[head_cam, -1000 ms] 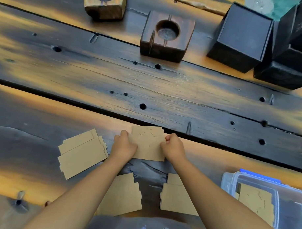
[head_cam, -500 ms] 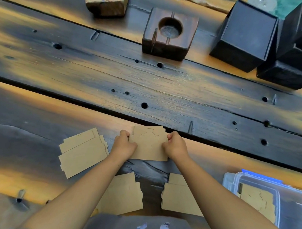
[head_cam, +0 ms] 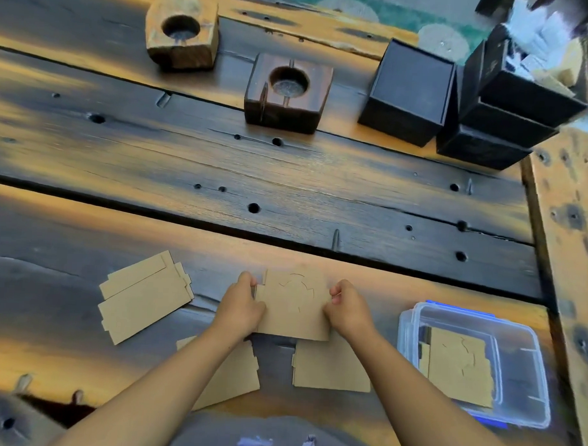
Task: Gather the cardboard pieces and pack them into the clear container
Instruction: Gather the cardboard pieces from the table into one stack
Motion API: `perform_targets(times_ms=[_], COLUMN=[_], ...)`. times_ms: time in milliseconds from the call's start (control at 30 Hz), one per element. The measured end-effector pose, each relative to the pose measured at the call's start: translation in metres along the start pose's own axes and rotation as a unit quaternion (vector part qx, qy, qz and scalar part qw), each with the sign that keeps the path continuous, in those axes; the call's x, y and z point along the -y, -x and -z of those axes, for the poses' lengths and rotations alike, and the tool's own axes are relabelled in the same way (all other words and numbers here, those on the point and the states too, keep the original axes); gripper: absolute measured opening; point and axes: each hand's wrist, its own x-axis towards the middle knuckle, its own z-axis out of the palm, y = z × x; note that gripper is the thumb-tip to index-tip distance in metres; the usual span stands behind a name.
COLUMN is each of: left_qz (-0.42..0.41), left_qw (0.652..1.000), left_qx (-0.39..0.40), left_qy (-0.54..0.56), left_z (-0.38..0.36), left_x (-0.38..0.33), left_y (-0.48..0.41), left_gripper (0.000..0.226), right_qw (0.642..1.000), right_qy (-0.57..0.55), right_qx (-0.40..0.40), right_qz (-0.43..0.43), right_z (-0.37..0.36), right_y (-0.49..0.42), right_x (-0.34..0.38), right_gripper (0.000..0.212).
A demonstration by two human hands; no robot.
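Note:
A stack of tan cardboard pieces with a curved cut line (head_cam: 294, 306) lies near the table's front middle. My left hand (head_cam: 241, 306) grips its left edge and my right hand (head_cam: 348, 309) grips its right edge. Another cardboard stack (head_cam: 143, 296) lies to the left. Two more cardboard piles rest near me, one under my left forearm (head_cam: 237, 377), one under my right forearm (head_cam: 331, 367). The clear container (head_cam: 515, 337) with blue clips stands at the right, holding cardboard pieces (head_cam: 457, 372).
Two wooden blocks with round holes (head_cam: 181, 32) (head_cam: 289, 92) and black boxes (head_cam: 410, 93) (head_cam: 510, 107) stand along the far side. The dark plank table (head_cam: 287, 182) ends at a lighter wooden beam (head_cam: 569, 232) on the right.
The camera view has shifted, so more of the table's far and right side shows. Both hands keep hold of the same cardboard stack, which sits slightly closer to me.

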Motion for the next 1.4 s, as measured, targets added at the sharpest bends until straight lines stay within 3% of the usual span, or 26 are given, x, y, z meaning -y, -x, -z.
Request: perform_targets(times_ms=[567, 1033, 1200, 1400], left_qz=[-0.02, -0.024, -0.008, -0.002], left_qw=[0.997, 0.997, 0.995, 0.993], left_qx=[0.036, 0.032, 0.052, 0.049], left_qy=[-0.064, -0.068, -0.087, -0.105], left_z=[-0.086, -0.103, -0.105, -0.107], left_x=[0.009, -0.005, -0.009, -0.011], left_y=[0.078, 0.079, 0.073, 0.071], left_gripper=[0.031, 0.017, 0.019, 0.025], right_qw=[0.999, 0.999, 0.999, 0.999], right_qy=[0.0, 0.027, 0.027, 0.027], right_qx=[-0.018, -0.008, -0.001, 0.004], right_qz=[-0.042, -0.031, -0.033, -0.035], right_z=[0.012, 0.014, 0.013, 0.012], right_y=[0.067, 0.067, 0.063, 0.059], right_x=[-0.098, -0.106, -0.106, -0.107], right_gripper=[0.017, 0.019, 0.031, 0.028])
